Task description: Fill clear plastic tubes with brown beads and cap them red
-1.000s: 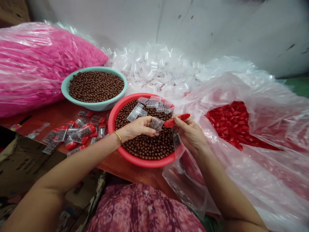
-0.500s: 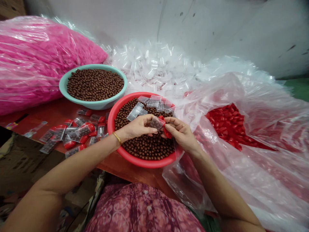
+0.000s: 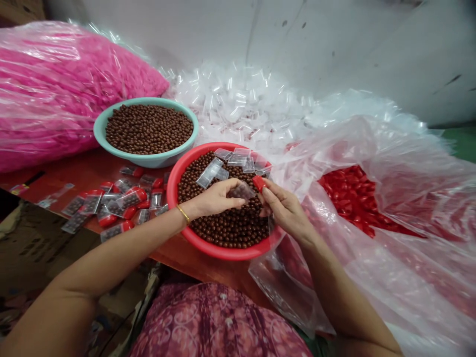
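Note:
Over a red basin (image 3: pixel 171 191) of round brown balls (image 3: pixel 226 228), my left hand (image 3: pixel 217 197) pinches a small clear plastic container (image 3: pixel 243 191) with dark balls inside. Just to its right, my right hand (image 3: pixel 280 203) grips a red cap (image 3: pixel 259 183) between thumb and fingers. Cap and container are apart. Several clear containers (image 3: pixel 210 172) without caps lie on the balls at the basin's far side. Left of the basin, filled containers with red caps (image 3: pixel 130 197) lie in a loose pile.
A pale blue basin (image 3: pixel 98 130) of brown balls stands behind at the left, beside a large bag of pink pieces (image 3: pixel 70 84). Clear containers (image 3: pixel 238 99) are heaped along the wall. An opened plastic bag (image 3: pixel 375 267) at the right shows red caps (image 3: pixel 349 193). The table (image 3: pixel 208 272) is red.
My right hand has drawn slightly away from the container, and the red cap is now turned and held higher. My left hand keeps the container in nearly the same place.

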`<state>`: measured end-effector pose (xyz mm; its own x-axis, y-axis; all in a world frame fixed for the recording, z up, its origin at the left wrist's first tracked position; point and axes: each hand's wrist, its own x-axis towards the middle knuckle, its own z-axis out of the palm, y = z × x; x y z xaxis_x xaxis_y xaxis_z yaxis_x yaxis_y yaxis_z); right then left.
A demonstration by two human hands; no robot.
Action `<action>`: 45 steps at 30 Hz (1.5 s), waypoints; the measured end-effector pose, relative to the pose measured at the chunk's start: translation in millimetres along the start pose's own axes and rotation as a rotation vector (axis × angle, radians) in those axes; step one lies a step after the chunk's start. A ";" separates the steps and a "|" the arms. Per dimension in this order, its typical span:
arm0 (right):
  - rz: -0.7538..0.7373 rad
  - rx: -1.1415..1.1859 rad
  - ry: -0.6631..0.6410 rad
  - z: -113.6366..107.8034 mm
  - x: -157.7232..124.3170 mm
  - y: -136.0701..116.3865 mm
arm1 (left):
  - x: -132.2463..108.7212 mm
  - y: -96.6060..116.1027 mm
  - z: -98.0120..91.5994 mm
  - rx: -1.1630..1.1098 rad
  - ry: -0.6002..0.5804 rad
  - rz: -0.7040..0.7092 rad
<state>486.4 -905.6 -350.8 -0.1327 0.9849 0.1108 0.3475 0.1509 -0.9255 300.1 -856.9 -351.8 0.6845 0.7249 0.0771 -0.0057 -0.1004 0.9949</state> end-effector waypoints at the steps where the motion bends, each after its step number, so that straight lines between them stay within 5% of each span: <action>1: -0.022 -0.036 -0.017 0.6 -0.9 -1.9 | -0.2 0.2 0.7 0.023 0.003 0.004; 7: -0.164 -0.247 -0.006 10.6 -1.7 -7.5 | -4.8 0.1 3.0 0.092 -0.013 -0.056; 14: -0.202 -0.267 -0.002 11.0 -3.1 -10.2 | -5.4 -4.2 5.0 0.329 0.084 0.090; 26: -0.557 -0.857 -0.104 7.5 -5.5 8.5 | -8.1 -2.3 7.4 0.464 0.081 -0.011; 36: -0.505 -0.730 0.120 27.3 -5.6 -0.6 | -3.0 -3.8 11.9 0.129 0.173 0.019; 40: -0.425 -0.735 0.061 26.8 -3.9 -1.4 | -7.0 -4.6 6.5 0.354 0.173 0.003; 45: -0.326 -0.608 -0.001 13.8 -1.2 -2.0 | -9.7 1.7 2.6 0.726 0.037 -0.061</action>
<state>473.1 -908.2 -354.1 -0.3195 0.8813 0.3482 0.7484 0.4600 -0.4777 295.3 -865.8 -351.0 0.6427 0.7651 0.0382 0.5255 -0.4766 0.7048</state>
